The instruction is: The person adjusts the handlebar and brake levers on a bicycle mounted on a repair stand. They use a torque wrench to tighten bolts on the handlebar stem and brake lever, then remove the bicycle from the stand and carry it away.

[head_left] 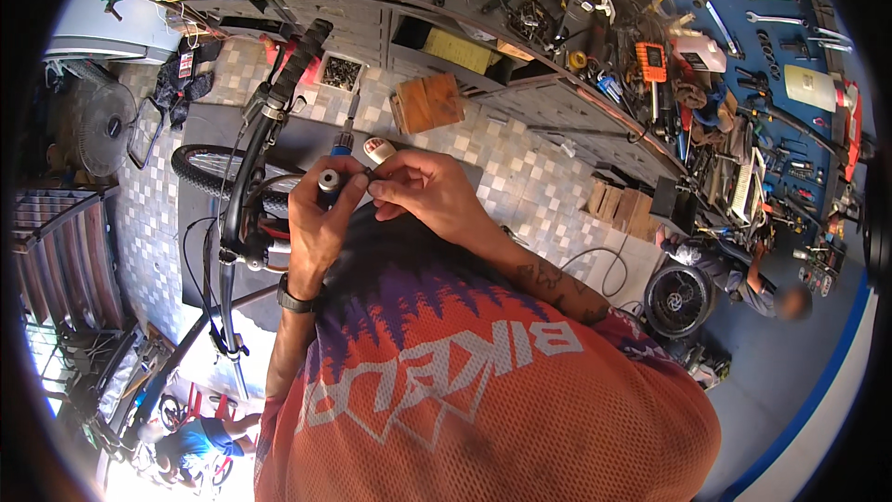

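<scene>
My left hand (pixel 316 218) grips the near end of a bicycle handlebar (pixel 279 102), where the bare bar end (pixel 329 179) shows a blue-grey round tip. My right hand (pixel 423 191) pinches a small dark part right at that bar end, fingers closed on it. A small white and red object (pixel 377 150) sticks out just above my right fingers. The far grip (pixel 302 54) is black rubber. The front wheel (pixel 218 172) sits below the bar, partly hidden by my left hand.
A long cluttered workbench (pixel 520 46) curves across the top with tools, a wooden block (pixel 427 100) and a box of screws (pixel 340 72). Wrenches hang on a blue wall (pixel 780 0). A seated person (pixel 743 274) works at right beside a fan. Tiled floor below.
</scene>
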Demonstrator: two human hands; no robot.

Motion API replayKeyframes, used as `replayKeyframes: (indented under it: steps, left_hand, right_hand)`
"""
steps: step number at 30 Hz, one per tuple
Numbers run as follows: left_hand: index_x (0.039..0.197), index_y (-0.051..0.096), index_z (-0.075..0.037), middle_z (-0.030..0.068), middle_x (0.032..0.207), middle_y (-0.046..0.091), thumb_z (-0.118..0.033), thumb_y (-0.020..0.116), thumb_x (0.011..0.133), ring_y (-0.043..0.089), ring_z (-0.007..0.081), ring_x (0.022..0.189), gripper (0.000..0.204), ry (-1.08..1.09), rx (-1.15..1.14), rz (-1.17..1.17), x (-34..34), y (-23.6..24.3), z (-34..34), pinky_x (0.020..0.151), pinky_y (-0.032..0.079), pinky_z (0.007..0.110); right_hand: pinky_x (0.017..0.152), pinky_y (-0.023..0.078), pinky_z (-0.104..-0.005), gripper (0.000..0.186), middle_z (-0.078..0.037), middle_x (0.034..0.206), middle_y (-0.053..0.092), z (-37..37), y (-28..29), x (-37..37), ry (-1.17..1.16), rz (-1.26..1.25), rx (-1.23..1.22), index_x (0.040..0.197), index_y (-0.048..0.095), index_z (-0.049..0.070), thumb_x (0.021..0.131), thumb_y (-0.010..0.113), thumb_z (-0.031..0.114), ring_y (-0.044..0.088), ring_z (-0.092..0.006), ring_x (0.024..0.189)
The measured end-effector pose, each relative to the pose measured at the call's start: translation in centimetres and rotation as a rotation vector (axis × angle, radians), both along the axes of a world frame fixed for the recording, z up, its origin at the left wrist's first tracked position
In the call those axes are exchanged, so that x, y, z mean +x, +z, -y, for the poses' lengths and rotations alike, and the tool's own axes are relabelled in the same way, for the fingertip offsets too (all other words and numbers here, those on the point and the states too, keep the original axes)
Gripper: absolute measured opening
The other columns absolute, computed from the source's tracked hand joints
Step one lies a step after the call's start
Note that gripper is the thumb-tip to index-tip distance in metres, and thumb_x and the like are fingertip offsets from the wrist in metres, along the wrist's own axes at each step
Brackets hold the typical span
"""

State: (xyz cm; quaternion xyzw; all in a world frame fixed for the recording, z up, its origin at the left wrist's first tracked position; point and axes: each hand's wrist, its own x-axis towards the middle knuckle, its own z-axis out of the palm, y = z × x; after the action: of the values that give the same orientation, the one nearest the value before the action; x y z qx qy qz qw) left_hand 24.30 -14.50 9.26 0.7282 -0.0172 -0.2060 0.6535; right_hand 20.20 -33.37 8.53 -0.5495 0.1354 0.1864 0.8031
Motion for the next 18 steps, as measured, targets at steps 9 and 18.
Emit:
replayKeyframes:
  steps: [9,18]
  left_hand:
    - [0.105,0.068,-0.001,-0.0026,0.088,0.063,-0.006,0.069,0.099,0.055,0.005,0.081,0.008,-0.013,-0.048,-0.037,0.6,-1.2,0.3,0.072,0.046,0.023]
    - [0.105,0.067,-0.001,-0.0021,0.09,0.065,-0.006,0.068,0.099,0.055,0.0055,0.083,0.008,-0.002,-0.061,-0.077,0.7,-1.4,0.6,0.075,0.047,0.023]
  right_hand:
    - [0.074,0.066,-0.0314,0.023,-0.012,0.093,0.072,0.6,-0.7,0.7,-0.006,-0.005,-0.001,0.111,0.066,-0.007,0.098,0.075,0.009,0.074,-0.0188,0.084]
    - [0.073,0.063,-0.0285,0.021,-0.011,0.088,0.072,1.0,-0.2,0.9,-0.017,-0.05,-0.007,0.106,0.068,-0.01,0.096,0.076,0.007,0.074,-0.0167,0.079]
